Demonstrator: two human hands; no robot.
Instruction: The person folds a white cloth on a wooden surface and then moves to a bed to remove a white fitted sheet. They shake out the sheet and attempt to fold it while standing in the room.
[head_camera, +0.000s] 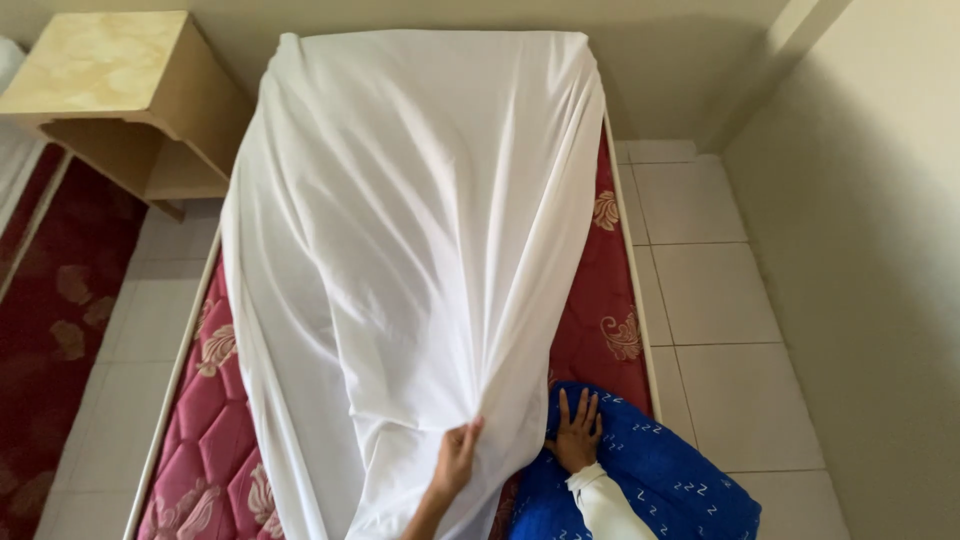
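White sheet (400, 230) is draped lengthwise over the red quilted mattress (215, 420), long axis running away from the person. Near edge is bunched and pinched in the left hand (455, 462). Right hand (577, 432) is pressed flat, fingers spread, on the blue patterned cloth (660, 480) just beside it.
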